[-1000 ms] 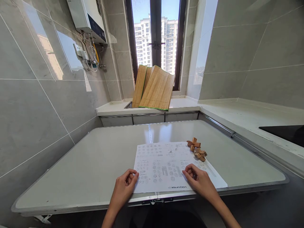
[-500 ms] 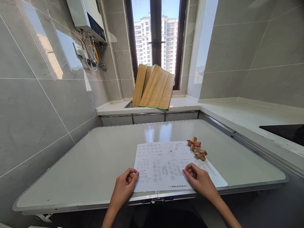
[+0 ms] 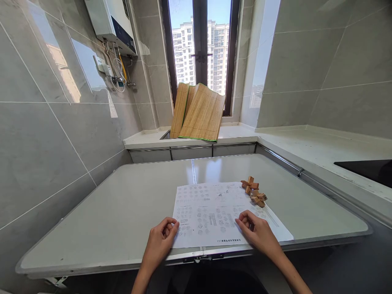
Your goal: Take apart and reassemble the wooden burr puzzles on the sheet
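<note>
Head view: left hand (image 3: 159, 240) and right hand (image 3: 259, 234) curl fingers together at the printed sheet (image 3: 212, 202), likely flimsy, best edge-held.

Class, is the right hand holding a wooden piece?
No, the wooden pieces lie beyond the right hand, at the right edge of the printed sheet.

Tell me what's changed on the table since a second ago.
Nothing visibly moved, and nothing was taken or let go. The left hand is still at the left edge of the paper, the right hand over its near right part, the wooden blocks by its right edge.
</note>
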Demonstrator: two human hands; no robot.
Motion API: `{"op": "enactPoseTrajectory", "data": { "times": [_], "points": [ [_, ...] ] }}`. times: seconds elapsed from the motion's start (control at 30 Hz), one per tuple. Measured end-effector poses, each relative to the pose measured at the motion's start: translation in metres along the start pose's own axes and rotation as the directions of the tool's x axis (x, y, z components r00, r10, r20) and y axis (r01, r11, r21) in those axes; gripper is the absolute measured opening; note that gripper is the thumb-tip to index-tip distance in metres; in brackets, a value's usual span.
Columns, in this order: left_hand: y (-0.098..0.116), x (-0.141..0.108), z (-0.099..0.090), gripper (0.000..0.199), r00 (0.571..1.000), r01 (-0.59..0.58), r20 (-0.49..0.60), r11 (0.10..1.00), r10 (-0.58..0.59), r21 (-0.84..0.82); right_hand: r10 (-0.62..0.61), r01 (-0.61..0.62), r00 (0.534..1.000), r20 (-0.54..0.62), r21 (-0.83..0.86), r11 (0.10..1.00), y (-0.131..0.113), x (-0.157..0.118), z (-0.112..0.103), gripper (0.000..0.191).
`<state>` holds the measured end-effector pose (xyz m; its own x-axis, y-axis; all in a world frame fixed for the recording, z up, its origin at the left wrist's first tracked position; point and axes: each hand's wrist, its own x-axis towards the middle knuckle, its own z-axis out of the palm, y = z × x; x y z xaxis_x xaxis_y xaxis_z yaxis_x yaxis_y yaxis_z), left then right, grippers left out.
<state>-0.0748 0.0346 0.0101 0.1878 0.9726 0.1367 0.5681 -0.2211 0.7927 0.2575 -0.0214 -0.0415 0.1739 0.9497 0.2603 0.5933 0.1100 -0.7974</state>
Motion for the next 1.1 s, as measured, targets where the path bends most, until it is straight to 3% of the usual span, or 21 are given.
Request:
{"op": "enactPoseTrajectory", "data": {
  "times": [1.1],
  "points": [
    [-0.0006, -0.0002, -0.0004, 0.044, 1.0, 0.005, -0.002, 1.0, -0.005, 0.007, -0.018, 0.018, 1.0, -0.005, -0.028, 0.999, 0.001, -0.0002, -0.0008, 0.036]
  ]
}}
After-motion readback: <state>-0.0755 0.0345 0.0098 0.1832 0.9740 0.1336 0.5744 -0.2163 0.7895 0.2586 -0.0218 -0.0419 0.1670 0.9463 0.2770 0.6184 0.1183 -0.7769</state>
